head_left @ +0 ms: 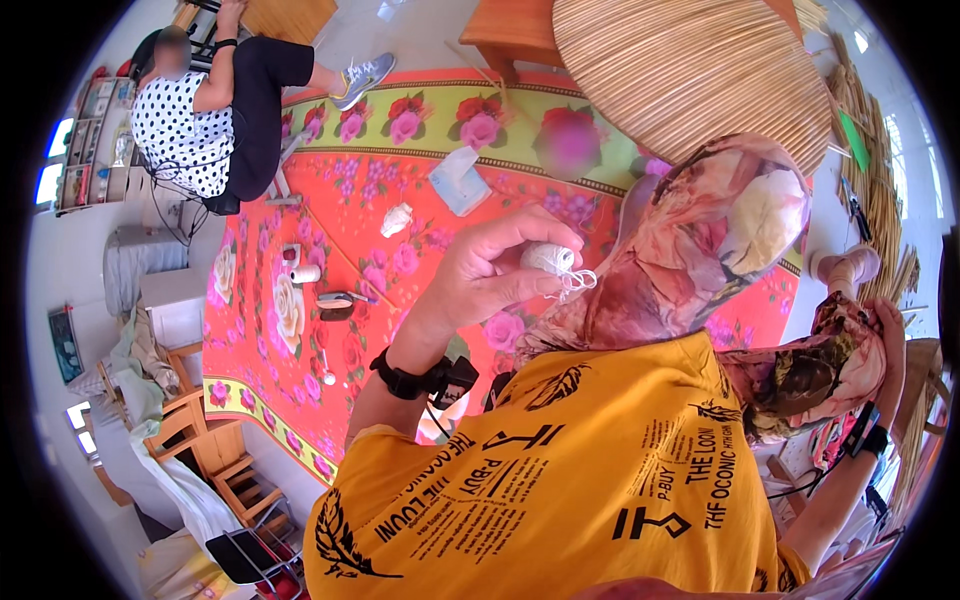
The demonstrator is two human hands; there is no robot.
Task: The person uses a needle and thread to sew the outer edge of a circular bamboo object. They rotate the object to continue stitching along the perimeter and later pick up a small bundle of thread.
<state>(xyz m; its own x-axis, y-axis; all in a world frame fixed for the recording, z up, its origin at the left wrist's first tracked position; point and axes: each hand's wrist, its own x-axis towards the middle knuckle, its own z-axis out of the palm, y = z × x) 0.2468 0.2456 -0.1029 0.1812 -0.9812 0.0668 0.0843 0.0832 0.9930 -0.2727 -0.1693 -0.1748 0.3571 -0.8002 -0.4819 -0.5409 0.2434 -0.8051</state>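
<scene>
My left hand (500, 268) is raised above my lap, with fingers and thumb closed around a small ball of white thread (548, 258). Loose loops of thread (578, 284) hang from it beside my thumb. At the right, my right hand (888, 328) rests against my bent knee, its fingers stretched along the flowered trousers (820, 375) and partly hidden; it appears to hold nothing. A black band with a small device (425, 380) sits on my left wrist, and another band (873, 440) is on my right wrist.
A red flowered mat (400, 260) covers the floor, bearing a white packet (460, 182), crumpled white tissue (396, 220), a thread spool (305, 273) and a dark tool (340, 302). A round slatted panel (690, 70) stands ahead. Another person (190, 125) sits far left. Bundled reeds (875, 190) lie right.
</scene>
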